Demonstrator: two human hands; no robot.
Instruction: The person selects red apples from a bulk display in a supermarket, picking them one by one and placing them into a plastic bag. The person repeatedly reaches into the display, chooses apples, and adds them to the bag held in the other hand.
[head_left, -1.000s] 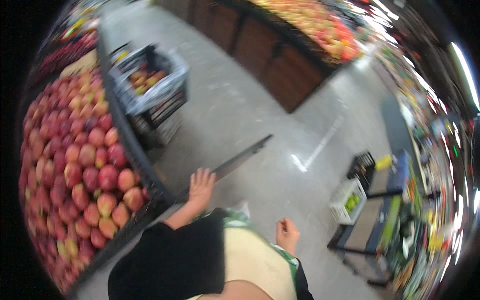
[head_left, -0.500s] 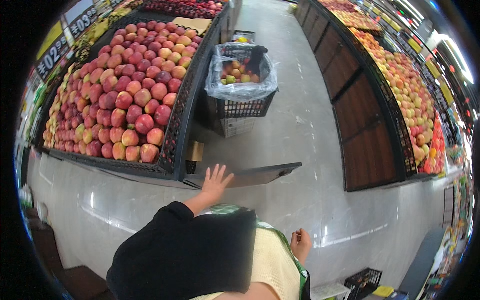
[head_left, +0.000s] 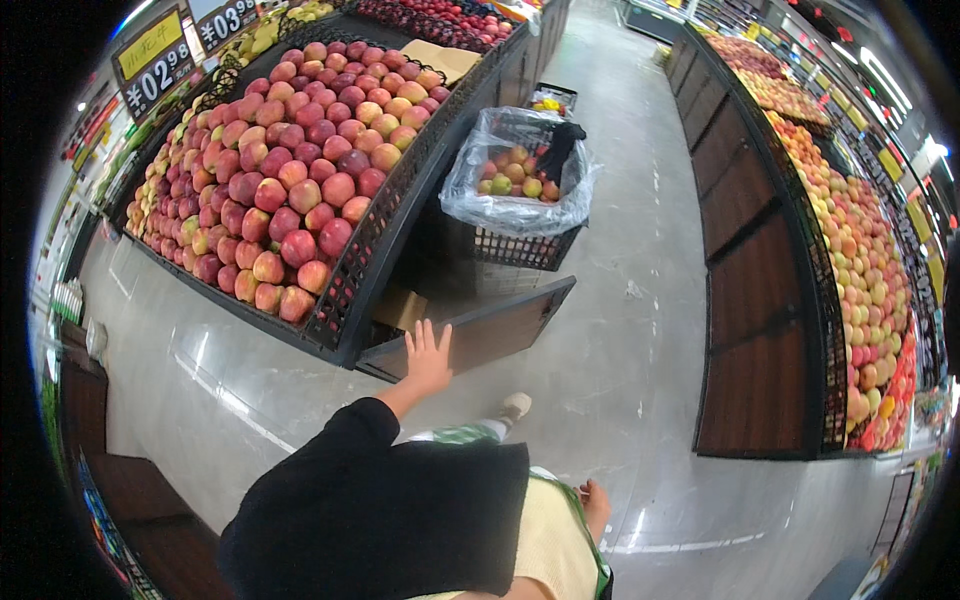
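Note:
My left hand (head_left: 428,362) presses flat, fingers spread, against the dark door panel (head_left: 510,328) at the base of the apple stand. The door hangs ajar at an angle, its far end out over the aisle floor. Behind it is the dark inside of the stand, where a piece of brown cardboard (head_left: 400,308) shows. My right hand (head_left: 597,507) hangs low by my side, near the green edge of my clothing. Its fingers are loosely curled, and nothing shows in them.
Red apples (head_left: 290,190) are heaped on the stand above the door. Behind the door stands a black crate (head_left: 525,250) lined with clear plastic, holding fruit and a dark cloth (head_left: 562,150). Another fruit stand (head_left: 760,350) lines the aisle's right. My shoe (head_left: 516,406) is on the floor.
The door has swung inward toward the stand, my left hand staying against it. My view has shifted, and my shoe now shows. The right hand still hangs by my side.

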